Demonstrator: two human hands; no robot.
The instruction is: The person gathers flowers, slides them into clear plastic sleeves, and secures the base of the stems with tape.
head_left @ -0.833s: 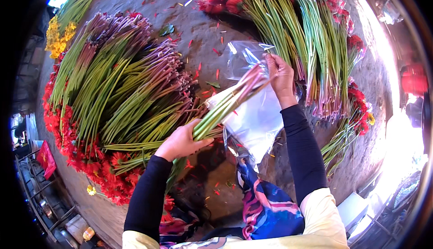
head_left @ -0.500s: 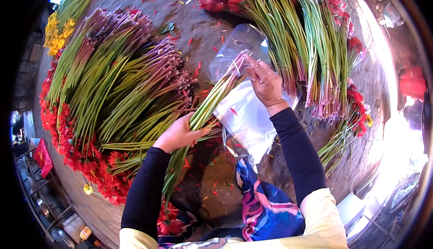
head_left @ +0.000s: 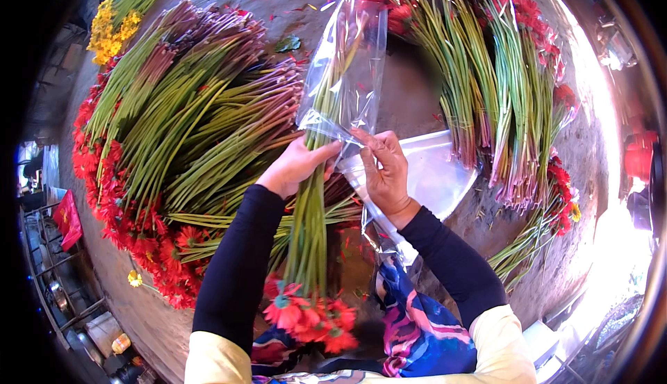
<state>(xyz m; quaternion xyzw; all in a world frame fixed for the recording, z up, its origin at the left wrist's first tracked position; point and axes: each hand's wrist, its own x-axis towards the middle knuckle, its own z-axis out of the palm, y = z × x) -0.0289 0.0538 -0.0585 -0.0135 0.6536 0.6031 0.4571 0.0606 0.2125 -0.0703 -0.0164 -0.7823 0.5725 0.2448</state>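
At my far left I have yellow flowers (head_left: 111,33) on the ground (head_left: 121,283), and just beside them the big pile (head_left: 201,113) of green stems, its red blooms (head_left: 149,259) fringing the left and lower edge. I see no plastic over that pile, so I count it all as unwrapped.

Next comes the left hand (head_left: 295,167), closed around a bunch (head_left: 306,231) just below the mouth of a clear sleeve (head_left: 368,57). The bunch stands between me and the pile's right edge, stem ends up inside the sleeve, red heads (head_left: 313,318) hanging bare near the lap. I judge this bunch part-way: upper stems covered, lower stems and heads outside the plastic.

The right hand (head_left: 385,179) is beside the left, thumb and fingers pinched on the sleeve's lower edge. Under and beyond its wrist lie flat plastic sheets (head_left: 438,168), apparently unused.

Farther right I have more red-headed bunches (head_left: 486,99) laid side by side, heads away from me. Film glints near their heads, but I can't tell whether they are fully wrapped. Some looser stems (head_left: 524,252) lie nearer me.
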